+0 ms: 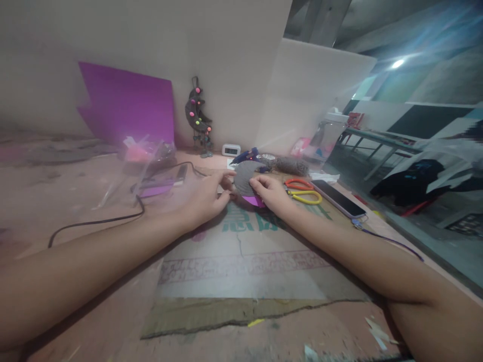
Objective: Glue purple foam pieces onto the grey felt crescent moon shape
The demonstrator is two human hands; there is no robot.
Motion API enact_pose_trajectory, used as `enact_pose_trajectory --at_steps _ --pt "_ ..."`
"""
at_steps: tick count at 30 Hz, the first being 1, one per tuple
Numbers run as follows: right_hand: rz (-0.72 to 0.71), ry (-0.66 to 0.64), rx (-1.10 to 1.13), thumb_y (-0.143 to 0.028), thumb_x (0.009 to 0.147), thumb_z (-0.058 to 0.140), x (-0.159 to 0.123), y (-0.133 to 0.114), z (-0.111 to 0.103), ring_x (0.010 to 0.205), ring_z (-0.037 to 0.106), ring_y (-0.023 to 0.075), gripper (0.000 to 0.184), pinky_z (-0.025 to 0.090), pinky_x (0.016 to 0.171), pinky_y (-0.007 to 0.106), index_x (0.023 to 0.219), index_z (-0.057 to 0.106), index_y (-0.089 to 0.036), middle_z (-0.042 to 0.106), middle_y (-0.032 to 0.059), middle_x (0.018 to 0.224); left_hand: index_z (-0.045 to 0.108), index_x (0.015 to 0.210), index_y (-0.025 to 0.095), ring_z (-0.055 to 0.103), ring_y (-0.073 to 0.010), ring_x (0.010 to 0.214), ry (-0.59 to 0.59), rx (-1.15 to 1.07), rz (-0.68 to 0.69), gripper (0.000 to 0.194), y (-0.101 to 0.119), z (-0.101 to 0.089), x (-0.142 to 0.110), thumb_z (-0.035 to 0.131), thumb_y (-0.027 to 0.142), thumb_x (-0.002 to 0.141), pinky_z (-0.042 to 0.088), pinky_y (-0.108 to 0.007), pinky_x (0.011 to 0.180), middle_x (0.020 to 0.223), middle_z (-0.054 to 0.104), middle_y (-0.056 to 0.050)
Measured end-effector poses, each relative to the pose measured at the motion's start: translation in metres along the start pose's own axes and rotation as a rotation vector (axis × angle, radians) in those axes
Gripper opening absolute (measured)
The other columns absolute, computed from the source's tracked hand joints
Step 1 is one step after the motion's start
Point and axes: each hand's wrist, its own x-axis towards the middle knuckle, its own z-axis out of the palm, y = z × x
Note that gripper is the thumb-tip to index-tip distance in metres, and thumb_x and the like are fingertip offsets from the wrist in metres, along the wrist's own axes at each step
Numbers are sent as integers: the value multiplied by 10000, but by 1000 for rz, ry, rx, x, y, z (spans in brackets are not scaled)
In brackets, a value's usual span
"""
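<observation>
A rounded piece wrapped in grey cord [245,177] is held over the table, with a purple part [253,201] showing along its lower edge. My right hand [268,193] pinches its right side between thumb and fingers. My left hand [215,193] is by its left edge, thumb and fingers apart; whether the fingertips touch the piece is hard to tell. Just behind it lie a blue glue gun [245,156] and a roll of grey cord [292,165]. Scissors with an orange and a yellow handle [305,196] rest near my right hand.
Printed cardboard [241,281] covers the table under my arms. A phone [339,198] lies on the right. Against the wall are a purple sheet [132,103], a crescent-shaped ornament [196,113] and a small digital clock [231,150]. A black cable [98,221] runs at left.
</observation>
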Motion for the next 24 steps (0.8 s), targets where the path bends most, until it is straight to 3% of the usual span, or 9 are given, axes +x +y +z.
enact_pose_trajectory --at_steps 6,11,24 --pt "9 9 -2 -522 833 501 0 0 -1 499 401 107 359 309 492 231 714 535 -185 433 -53 533 543 1179 213 594 -234 1032 -49 196 182 386 -1 0 1 612 296 809 423 -392 930 1090 652 -67" --pt "12 -8 -3 -525 829 504 0 0 -2 493 389 104 363 302 481 231 701 527 -187 428 -53 532 567 1138 228 572 -235 1087 -84 228 187 328 -4 1 2 611 344 834 407 -390 955 1153 650 -54" --pt "11 -69 38 -522 820 523 -1 0 1 479 396 101 358 306 474 231 687 515 -190 422 -60 523 589 1051 208 593 -210 1038 -70 142 166 238 -8 3 0 601 285 826 449 -364 929 1061 657 -48"
